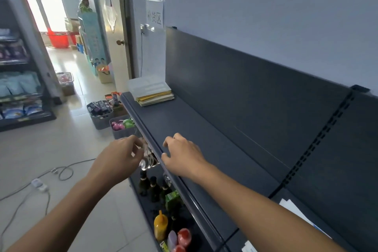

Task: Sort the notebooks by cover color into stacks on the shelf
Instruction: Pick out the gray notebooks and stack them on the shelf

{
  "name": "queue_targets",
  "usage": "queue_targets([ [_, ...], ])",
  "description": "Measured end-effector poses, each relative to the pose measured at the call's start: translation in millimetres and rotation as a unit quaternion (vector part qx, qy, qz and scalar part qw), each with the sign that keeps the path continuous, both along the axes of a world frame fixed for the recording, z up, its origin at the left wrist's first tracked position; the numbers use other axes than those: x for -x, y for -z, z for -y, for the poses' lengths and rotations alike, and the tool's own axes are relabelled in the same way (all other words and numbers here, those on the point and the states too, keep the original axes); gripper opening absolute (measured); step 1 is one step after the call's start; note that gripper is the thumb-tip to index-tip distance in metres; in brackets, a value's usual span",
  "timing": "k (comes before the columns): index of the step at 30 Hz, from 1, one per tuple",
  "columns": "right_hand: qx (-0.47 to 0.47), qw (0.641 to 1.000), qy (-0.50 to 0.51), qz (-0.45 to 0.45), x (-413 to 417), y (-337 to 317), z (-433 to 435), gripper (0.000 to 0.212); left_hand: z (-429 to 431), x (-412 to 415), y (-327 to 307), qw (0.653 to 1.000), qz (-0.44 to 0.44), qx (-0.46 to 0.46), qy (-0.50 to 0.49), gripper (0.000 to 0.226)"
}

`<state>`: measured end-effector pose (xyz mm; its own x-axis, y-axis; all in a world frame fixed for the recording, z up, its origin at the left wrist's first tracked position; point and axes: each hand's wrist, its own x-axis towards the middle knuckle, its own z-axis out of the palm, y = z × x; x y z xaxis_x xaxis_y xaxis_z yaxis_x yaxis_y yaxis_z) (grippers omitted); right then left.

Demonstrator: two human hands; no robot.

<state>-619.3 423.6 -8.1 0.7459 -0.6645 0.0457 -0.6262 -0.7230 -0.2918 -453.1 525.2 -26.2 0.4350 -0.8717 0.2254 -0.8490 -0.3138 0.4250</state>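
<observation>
At the shelf's [194, 129] far end, by the back panel: notebooks [154, 94], one mixed stack, yellowish covers under a pale top, not yet sorted. Front edge: right hand [182, 153] loosely curled, empty, on the lip. Left hand [120, 155] just off it, seemingly empty.

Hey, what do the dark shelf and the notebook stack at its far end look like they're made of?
Shelf: probably painted sheet metal, matte dark grey; thin folded front edge, slotted upright. Notebook stack: paper with card covers, some yellow and slightly glossy; the pale top layer might be clear plastic, too blurred to tell.
</observation>
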Motion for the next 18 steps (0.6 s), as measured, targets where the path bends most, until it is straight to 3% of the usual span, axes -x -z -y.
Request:
queue_targets([
  [9,0.002,1.000,-0.019,-0.019,-130,6,41,0.027,35,-129,18,0.999,-0.030,-0.018,-0.023,0.019],
  [18,0.004,0.999,0.038,-0.010,-265,-2,84,0.026,93,-272,13,0.999,-0.014,0.000,0.049,0.012],
])
